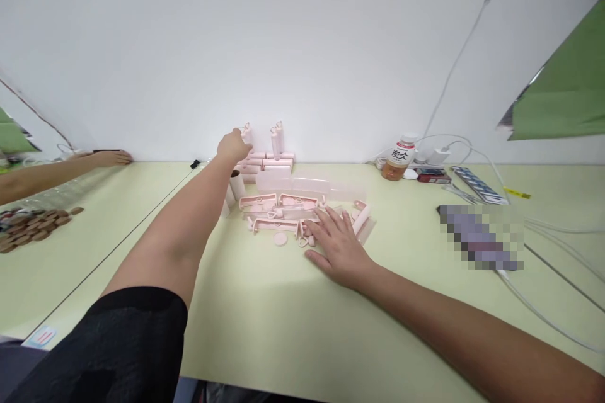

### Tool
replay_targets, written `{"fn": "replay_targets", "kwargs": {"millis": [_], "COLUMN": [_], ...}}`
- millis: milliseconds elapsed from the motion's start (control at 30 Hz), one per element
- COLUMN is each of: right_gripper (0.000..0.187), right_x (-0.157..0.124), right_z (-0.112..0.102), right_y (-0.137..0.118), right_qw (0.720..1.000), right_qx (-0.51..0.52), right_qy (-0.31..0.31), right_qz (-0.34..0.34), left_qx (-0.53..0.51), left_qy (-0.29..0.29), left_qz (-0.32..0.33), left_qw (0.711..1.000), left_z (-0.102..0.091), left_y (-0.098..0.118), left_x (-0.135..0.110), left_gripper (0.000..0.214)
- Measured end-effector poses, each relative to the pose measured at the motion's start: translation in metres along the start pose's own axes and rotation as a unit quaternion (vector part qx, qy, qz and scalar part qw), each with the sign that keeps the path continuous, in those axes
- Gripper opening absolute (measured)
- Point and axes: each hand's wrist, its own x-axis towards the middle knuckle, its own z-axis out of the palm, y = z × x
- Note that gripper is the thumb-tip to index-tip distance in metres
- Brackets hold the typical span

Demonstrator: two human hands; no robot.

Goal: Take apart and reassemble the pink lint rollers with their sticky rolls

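My left hand point(235, 146) reaches to the wall, its fingers closed at a slim pink cylinder with a loop on top point(247, 133), partly hidden behind the hand. This cylinder stands upright on a stack of pink cylinders lying flat point(278, 162). Two similar upright cylinders point(276, 140) stand to its right. Palm down with fingers spread, my right hand point(338, 242) rests over the right side of a group of loose pink parts. Among them are open half-shells point(275, 225), a round disc point(280, 239) and a heart-shaped loop point(303, 242).
Translucent sleeves point(309, 186) lie behind the parts, and brown-lined tubes point(237, 184) stand left. At right are a bottle point(399, 156), a blurred phone point(477, 239) and white cables. Another person's arm point(57, 170) reaches over brown discs point(35, 230) at far left.
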Motion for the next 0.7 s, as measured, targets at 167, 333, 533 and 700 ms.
{"fn": "replay_targets", "kwargs": {"millis": [167, 333, 533, 700], "right_gripper": [0.056, 0.053, 0.072, 0.082], "right_x": [-0.003, 0.003, 0.008, -0.007], "right_z": [0.000, -0.006, -0.034, -0.052], "right_y": [0.009, 0.022, 0.023, 0.018], "right_qw": [0.998, 0.984, 0.916, 0.795], "right_qx": [0.040, 0.118, 0.339, 0.552], "right_qy": [0.044, 0.127, 0.180, 0.212], "right_qz": [0.014, 0.032, 0.113, 0.132], "left_qx": [0.009, -0.066, -0.328, -0.537], "left_qy": [0.020, 0.112, 0.172, -0.006], "left_qz": [0.016, 0.119, 0.245, 0.147], "left_qw": [1.000, 0.984, 0.896, 0.831], "left_z": [-0.011, -0.063, -0.108, -0.057], "left_y": [0.000, 0.028, 0.081, 0.076], "left_x": [0.004, -0.017, -0.102, -0.183], "left_gripper": [0.039, 0.030, 0.028, 0.038]}}
